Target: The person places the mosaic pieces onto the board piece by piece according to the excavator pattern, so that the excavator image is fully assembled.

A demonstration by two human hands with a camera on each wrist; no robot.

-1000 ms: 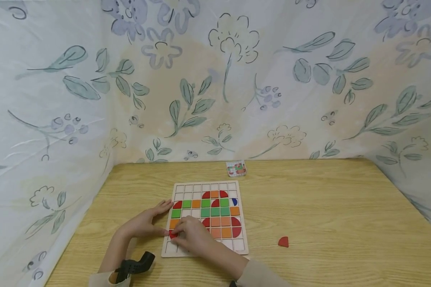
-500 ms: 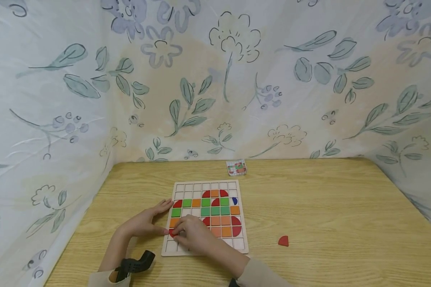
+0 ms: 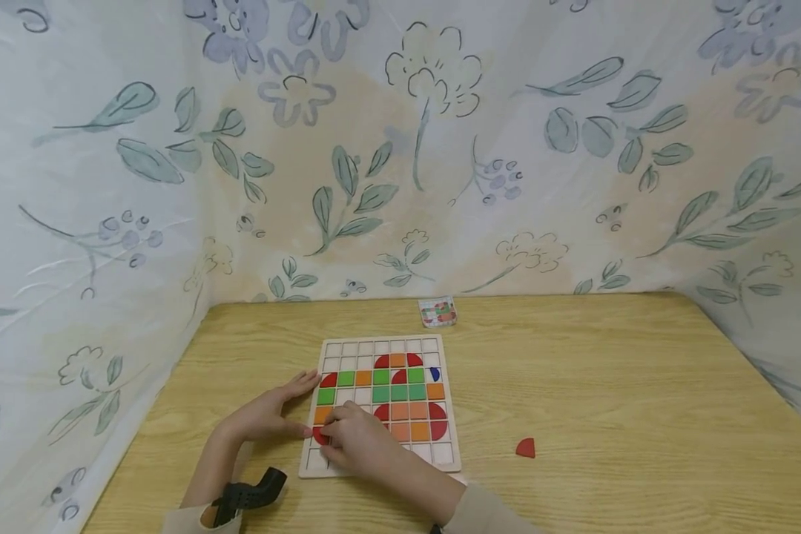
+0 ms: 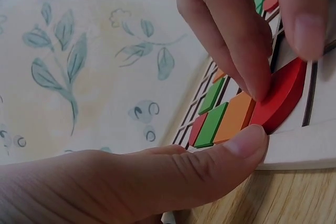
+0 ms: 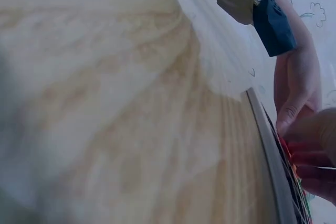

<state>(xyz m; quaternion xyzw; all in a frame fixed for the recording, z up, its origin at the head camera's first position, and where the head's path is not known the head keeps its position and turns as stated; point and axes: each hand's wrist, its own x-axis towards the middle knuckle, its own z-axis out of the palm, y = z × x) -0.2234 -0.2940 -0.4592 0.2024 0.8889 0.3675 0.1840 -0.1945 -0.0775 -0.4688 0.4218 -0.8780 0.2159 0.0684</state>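
Note:
A square wooden grid board lies on the table, partly filled with flat coloured tiles. At its left edge, near the front corner, is a red rounded tile. My right hand reaches over the board and pinches this tile between finger and thumb. The left hand lies along the board's left side with its fingers extended. Its thumb tip touches the tile's edge in the left wrist view. An orange tile and a green tile sit beside the red one. The right hand hides some cells.
A loose red quarter-circle tile lies on the table right of the board. Behind the board is a small pattern card. Floral cloth walls the table at the back and sides. A black wrist mount sits on the left forearm.
Both hands stay at the same places on the board. The right fingers shift very slightly on the red tile, and a little more of the tile shows.

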